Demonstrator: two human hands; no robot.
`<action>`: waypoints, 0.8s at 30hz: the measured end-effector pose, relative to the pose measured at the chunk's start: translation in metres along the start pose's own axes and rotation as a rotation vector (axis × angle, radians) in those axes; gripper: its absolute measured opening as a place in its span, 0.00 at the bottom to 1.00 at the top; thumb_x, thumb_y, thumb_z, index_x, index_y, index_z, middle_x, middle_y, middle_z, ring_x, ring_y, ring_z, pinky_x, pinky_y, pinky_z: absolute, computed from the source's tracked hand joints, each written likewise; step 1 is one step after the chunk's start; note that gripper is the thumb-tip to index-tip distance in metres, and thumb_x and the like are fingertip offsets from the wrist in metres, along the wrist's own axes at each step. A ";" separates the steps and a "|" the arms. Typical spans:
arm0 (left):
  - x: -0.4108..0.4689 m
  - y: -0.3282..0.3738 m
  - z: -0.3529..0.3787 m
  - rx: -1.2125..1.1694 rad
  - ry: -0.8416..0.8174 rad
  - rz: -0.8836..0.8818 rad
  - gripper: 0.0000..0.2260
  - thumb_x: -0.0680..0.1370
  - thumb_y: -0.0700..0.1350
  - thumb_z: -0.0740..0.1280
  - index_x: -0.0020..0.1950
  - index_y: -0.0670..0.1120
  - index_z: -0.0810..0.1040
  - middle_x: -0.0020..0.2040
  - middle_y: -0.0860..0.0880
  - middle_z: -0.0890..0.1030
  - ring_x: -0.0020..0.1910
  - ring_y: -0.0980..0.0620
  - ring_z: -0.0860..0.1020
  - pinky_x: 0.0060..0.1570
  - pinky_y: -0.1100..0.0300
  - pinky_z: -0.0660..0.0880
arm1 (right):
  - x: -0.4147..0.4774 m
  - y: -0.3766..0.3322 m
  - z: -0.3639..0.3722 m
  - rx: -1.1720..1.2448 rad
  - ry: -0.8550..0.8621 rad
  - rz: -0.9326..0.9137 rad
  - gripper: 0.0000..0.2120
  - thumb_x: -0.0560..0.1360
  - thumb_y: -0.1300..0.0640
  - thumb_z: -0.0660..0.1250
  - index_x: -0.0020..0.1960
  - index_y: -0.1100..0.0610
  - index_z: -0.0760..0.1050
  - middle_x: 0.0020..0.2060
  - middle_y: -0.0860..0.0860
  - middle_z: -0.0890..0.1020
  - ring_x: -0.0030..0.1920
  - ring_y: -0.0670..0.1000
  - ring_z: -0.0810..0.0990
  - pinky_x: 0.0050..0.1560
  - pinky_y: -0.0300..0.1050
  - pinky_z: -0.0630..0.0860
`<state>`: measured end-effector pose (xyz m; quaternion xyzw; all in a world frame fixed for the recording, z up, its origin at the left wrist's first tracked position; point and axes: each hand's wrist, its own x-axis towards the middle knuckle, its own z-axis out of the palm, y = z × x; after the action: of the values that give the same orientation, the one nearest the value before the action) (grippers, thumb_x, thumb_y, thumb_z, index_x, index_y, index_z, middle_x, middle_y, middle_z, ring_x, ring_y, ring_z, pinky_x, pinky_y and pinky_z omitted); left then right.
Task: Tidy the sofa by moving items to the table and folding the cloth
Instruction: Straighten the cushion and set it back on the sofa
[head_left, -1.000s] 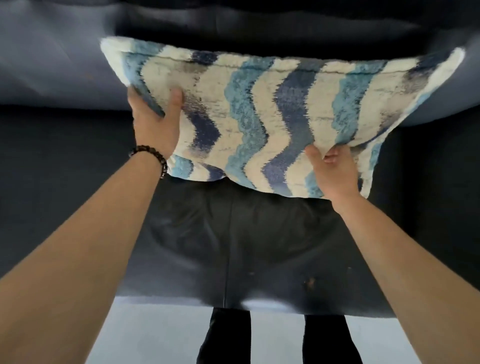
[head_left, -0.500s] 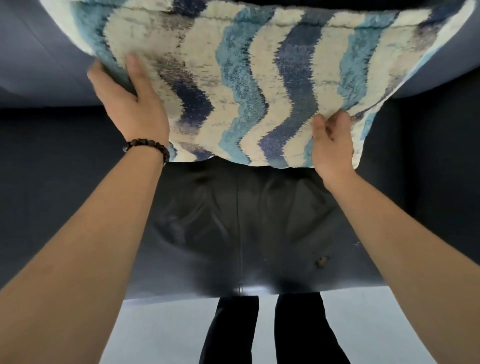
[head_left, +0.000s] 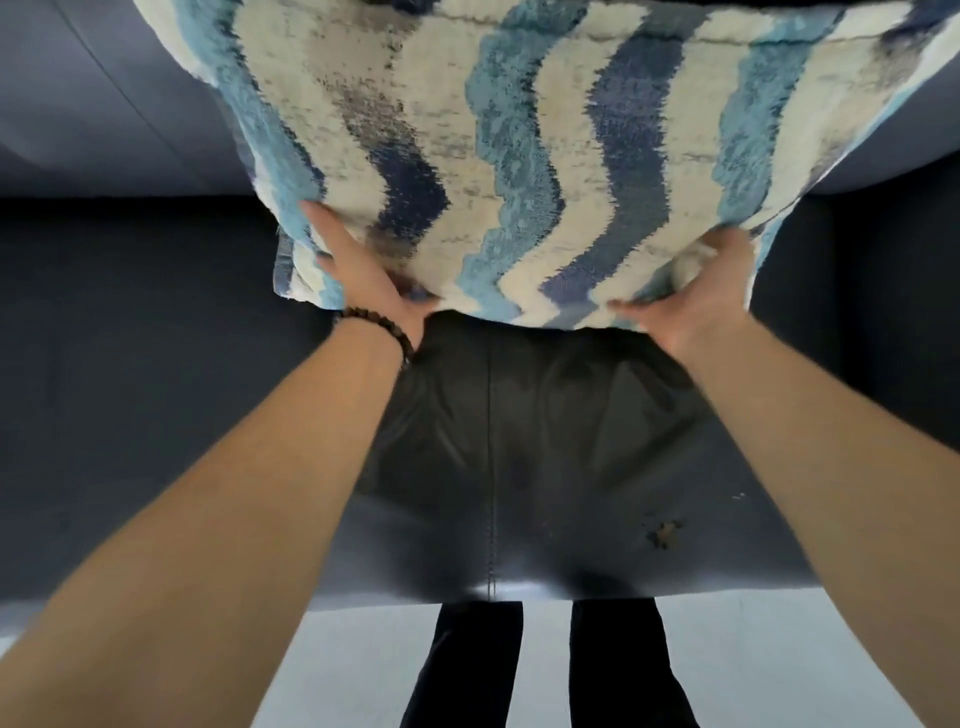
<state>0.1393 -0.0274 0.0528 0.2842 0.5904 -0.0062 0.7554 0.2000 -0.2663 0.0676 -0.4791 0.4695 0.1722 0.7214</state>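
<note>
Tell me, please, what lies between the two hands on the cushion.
Only the cushion, its striped lower edge, spans from left hand to right hand; head view.

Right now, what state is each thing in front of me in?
cushion, held up by its lower edge in both hands.
left hand, grips the cushion's lower left corner.
right hand, grips the cushion's lower right edge.
sofa seat, creased, with a worn patch near its front edge.
bracelet, on the left wrist.

Home living room. Dark leather sofa (head_left: 519, 441) with seamed seat, patterned cushion (head_left: 519, 156) against it. Pale floor (head_left: 353, 665) below.
</note>
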 end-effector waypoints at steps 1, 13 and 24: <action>0.005 0.008 0.003 -0.024 -0.003 0.035 0.42 0.68 0.77 0.58 0.77 0.66 0.48 0.79 0.51 0.56 0.70 0.34 0.66 0.57 0.27 0.67 | 0.006 -0.009 -0.002 -0.053 0.049 -0.088 0.24 0.77 0.50 0.56 0.74 0.44 0.64 0.67 0.56 0.76 0.67 0.60 0.74 0.63 0.70 0.70; -0.017 0.025 0.025 0.466 0.165 0.841 0.36 0.79 0.61 0.61 0.80 0.50 0.47 0.80 0.48 0.52 0.78 0.50 0.51 0.75 0.53 0.51 | -0.007 -0.044 0.011 -0.427 -0.103 -0.383 0.44 0.73 0.27 0.57 0.77 0.35 0.33 0.79 0.41 0.55 0.73 0.55 0.65 0.59 0.62 0.73; -0.043 -0.018 -0.008 0.788 0.074 0.906 0.35 0.81 0.57 0.58 0.80 0.43 0.45 0.80 0.48 0.49 0.78 0.54 0.49 0.71 0.68 0.49 | -0.017 -0.030 -0.038 -1.112 -0.096 -0.819 0.42 0.79 0.33 0.55 0.81 0.52 0.37 0.80 0.51 0.54 0.79 0.51 0.54 0.70 0.33 0.57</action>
<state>0.1131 -0.0526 0.0827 0.7662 0.3896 0.1081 0.4995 0.1930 -0.3094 0.0936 -0.9084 0.0602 0.1221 0.3954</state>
